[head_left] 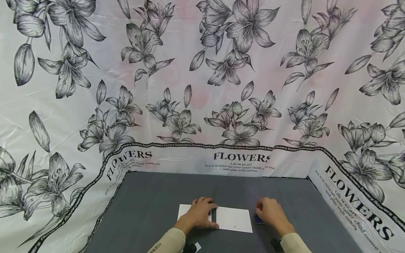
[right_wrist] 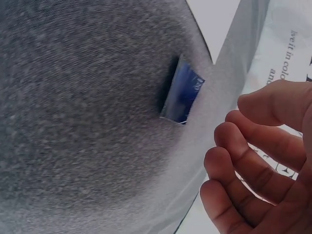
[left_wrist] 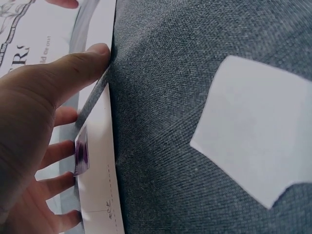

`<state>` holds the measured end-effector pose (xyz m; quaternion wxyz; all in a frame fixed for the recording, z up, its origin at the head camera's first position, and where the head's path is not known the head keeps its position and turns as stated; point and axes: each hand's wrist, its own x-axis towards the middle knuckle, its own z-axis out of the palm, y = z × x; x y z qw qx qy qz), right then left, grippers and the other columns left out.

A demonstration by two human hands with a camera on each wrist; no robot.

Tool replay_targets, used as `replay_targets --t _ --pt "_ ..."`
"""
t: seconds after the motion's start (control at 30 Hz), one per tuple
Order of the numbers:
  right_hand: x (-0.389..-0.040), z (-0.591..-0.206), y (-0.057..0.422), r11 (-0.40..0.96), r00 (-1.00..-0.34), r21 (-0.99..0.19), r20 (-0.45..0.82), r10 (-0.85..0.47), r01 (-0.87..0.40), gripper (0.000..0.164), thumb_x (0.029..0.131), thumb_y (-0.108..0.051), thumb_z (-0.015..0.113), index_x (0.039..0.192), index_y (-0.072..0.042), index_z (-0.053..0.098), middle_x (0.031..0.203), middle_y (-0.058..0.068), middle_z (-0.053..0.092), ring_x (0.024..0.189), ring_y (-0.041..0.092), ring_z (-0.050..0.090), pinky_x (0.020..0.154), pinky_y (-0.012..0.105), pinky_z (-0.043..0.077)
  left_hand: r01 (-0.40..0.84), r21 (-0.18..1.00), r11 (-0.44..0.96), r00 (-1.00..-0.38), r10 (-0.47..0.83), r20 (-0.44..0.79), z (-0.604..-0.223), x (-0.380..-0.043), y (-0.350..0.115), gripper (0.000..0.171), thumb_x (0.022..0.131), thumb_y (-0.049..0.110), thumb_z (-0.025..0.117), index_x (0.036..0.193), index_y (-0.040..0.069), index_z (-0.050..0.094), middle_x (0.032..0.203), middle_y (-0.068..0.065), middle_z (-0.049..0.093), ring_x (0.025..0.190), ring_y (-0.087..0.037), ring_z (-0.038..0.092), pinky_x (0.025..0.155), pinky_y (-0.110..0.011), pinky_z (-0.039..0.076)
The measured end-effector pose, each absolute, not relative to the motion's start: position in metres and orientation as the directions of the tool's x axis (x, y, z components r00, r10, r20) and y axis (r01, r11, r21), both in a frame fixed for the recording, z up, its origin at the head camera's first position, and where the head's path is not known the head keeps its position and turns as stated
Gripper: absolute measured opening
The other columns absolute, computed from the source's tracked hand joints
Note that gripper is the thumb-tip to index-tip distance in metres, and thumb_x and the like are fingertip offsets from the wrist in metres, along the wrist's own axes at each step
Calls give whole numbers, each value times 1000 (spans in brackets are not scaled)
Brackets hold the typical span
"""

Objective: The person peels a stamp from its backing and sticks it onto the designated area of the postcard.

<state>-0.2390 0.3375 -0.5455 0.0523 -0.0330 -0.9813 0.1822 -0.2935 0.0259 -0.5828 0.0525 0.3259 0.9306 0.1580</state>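
Note:
Two white paper sheets lie side by side with a narrow gap between them. My left hand (head_left: 198, 213) spreads over the left sheet (head_left: 183, 210), its thumb reaching to the near edge of the right sheet (head_left: 235, 219). In the left wrist view, a small shiny purple piece (left_wrist: 83, 153) lies on a sheet beside the fingertips. To the right of the sheets, a small dark blue piece (right_wrist: 184, 92) with pale lettering lies on the grey cloth. My right hand (head_left: 272, 214) hovers beside it with loosely curled fingers and nothing in them.
A loose piece of white paper (left_wrist: 258, 126) lies on the cloth nearer to me, left of centre. The grey table surface (head_left: 152, 196) is bordered at the back and sides by a white curtain (head_left: 183, 160) printed with flowers and lettering.

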Motion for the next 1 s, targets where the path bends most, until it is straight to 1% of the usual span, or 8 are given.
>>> replay_targets --t 0.17,0.3,0.57,0.67,0.8,1.0 --pt "-239 -551 341 938 -995 -336 34 99 82 3 88 -7 79 89 -6 78 81 1 70 73 16 62 70 43 56 592 305 746 -785 619 11 -583 -292 27 75 81 61 91 146 30 70 159 -3 59 150 -32 50 120 -65 39" --pt "-238 -556 345 942 -995 -324 4 98 92 5 86 -5 79 90 -7 78 82 2 69 75 18 62 70 44 56 590 292 753 -789 615 10 -582 -291 28 75 80 61 92 145 29 71 159 -4 59 149 -32 50 120 -65 40" --pt "-234 -562 347 938 -992 -323 -54 110 121 5 88 -6 80 93 -5 78 83 3 69 76 19 62 71 45 56 580 297 758 -793 609 -5 -579 -291 28 76 80 60 93 145 29 71 160 -5 58 150 -33 49 121 -66 38" --pt "-235 -565 347 937 -992 -325 -56 117 129 5 88 -6 80 93 -5 78 82 2 68 76 19 62 72 45 57 583 301 755 -791 612 -2 -578 -290 27 76 80 60 93 145 28 71 159 -5 58 149 -34 49 120 -67 39" --pt "-234 -567 348 934 -991 -333 -51 121 131 5 89 -6 80 89 -7 75 80 2 65 74 19 60 68 42 54 584 302 754 -790 613 -1 -577 -289 27 76 80 60 93 145 28 71 158 -6 58 149 -34 50 119 -67 40" --pt "-232 -568 348 938 -994 -329 -28 104 108 13 89 -6 78 82 -9 67 75 2 59 69 19 54 62 37 45 585 291 757 -792 611 2 -578 -289 28 75 79 60 93 145 29 71 158 -4 58 148 -32 50 119 -66 40"
